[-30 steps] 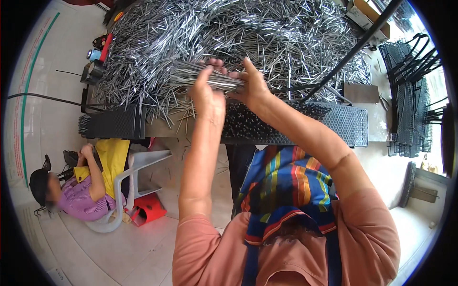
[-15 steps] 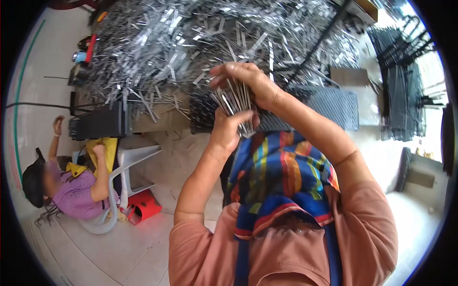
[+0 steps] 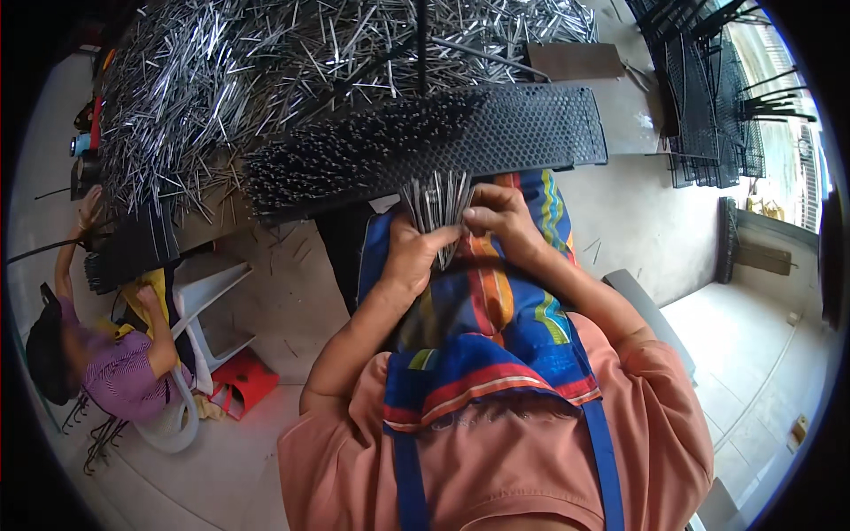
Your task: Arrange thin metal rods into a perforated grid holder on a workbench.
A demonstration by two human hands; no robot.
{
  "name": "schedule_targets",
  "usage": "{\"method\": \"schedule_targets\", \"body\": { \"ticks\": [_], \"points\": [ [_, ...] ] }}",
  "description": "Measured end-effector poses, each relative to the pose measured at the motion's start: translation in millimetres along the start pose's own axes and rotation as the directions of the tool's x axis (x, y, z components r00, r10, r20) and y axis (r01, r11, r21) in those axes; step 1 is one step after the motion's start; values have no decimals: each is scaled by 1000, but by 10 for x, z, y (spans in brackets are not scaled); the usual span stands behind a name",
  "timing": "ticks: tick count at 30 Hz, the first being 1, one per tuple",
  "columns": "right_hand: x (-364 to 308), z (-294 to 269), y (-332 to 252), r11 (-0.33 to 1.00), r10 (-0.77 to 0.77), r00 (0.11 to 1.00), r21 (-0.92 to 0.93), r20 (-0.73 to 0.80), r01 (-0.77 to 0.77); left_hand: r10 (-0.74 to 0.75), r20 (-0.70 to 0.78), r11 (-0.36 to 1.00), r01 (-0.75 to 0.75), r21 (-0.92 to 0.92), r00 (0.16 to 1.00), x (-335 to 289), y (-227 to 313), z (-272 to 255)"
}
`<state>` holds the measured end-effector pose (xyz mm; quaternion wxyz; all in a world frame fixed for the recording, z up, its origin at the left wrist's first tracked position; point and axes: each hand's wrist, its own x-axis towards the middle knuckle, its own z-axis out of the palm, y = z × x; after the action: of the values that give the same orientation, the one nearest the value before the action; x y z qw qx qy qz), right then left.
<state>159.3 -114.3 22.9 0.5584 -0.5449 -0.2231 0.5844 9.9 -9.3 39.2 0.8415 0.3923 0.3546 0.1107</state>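
Observation:
A fanned bundle of thin metal strips stands upright in my left hand, whose fingers and thumb wrap its lower part. Close against the bundle's right side, my right hand is closed, thumb and fingertips pinched together; what they hold is too small to make out. Just beyond both hands lies a long black perforated panel. Its left part is packed with strips standing in the holes, while bare holes show on the right part.
A big heap of loose metal strips covers the table behind the panel. Black perforated racks stand at the far right. At left, another person sits by a similar dark panel, near a grey plastic chair and a red container.
My right hand has come down from over the top of the bundle to its right side. The view has shifted, and more of the panel shows.

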Motion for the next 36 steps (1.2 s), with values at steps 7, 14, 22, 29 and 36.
{"method": "schedule_targets", "body": {
  "ticks": [7,14,22,29,36],
  "points": [
    [58,-29,-26,974,140,956,209,-257,-86,-43,-61,995,37,-95,997,131,-168,106],
    [152,-62,16,989,137,969,84,-206,-122,109,-171,993,-116,-32,979,208,-302,59],
    [271,-113,-278,959,-282,826,-162,-489,231,-137,-204,982,106,-159,969,125,-340,-209],
    [583,-33,-409,534,-713,683,-753,-158,384,-193,-135,952,152,-266,972,164,-402,-265],
    [608,-36,-334,431,-783,618,-781,-75,452,-72,-181,964,22,-265,981,141,-265,-164]
  ]
}}
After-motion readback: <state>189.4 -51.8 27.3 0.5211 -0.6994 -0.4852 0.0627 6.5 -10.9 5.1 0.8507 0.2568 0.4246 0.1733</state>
